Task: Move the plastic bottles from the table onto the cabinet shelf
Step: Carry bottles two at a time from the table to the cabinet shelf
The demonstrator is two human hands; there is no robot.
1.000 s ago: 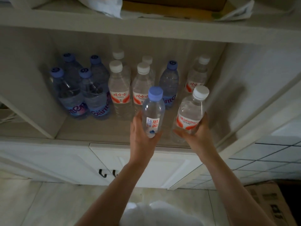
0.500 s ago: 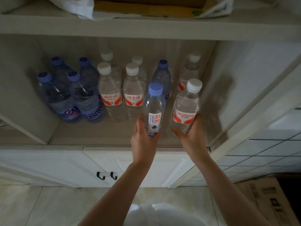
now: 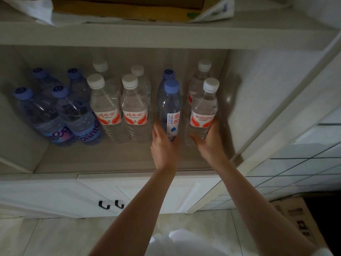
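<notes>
My left hand (image 3: 164,145) grips the lower part of a clear bottle with a blue cap (image 3: 171,109), upright inside the cabinet shelf (image 3: 110,157). My right hand (image 3: 208,141) holds a clear white-capped bottle with a red label (image 3: 203,108) just to its right. Both bottles stand in line with the front row of bottles on the shelf. Whether their bases touch the shelf is hidden by my hands.
Several blue-capped bottles (image 3: 60,111) and white-capped red-label bottles (image 3: 106,108) fill the shelf's left and middle. The cabinet's right wall (image 3: 258,100) is close to my right hand. Cardboard and paper (image 3: 129,8) lie on the upper shelf. Closed doors with dark handles (image 3: 110,205) are below.
Both hands have pushed their bottles deeper into the shelf, from near its front edge to level with the front row of standing bottles.
</notes>
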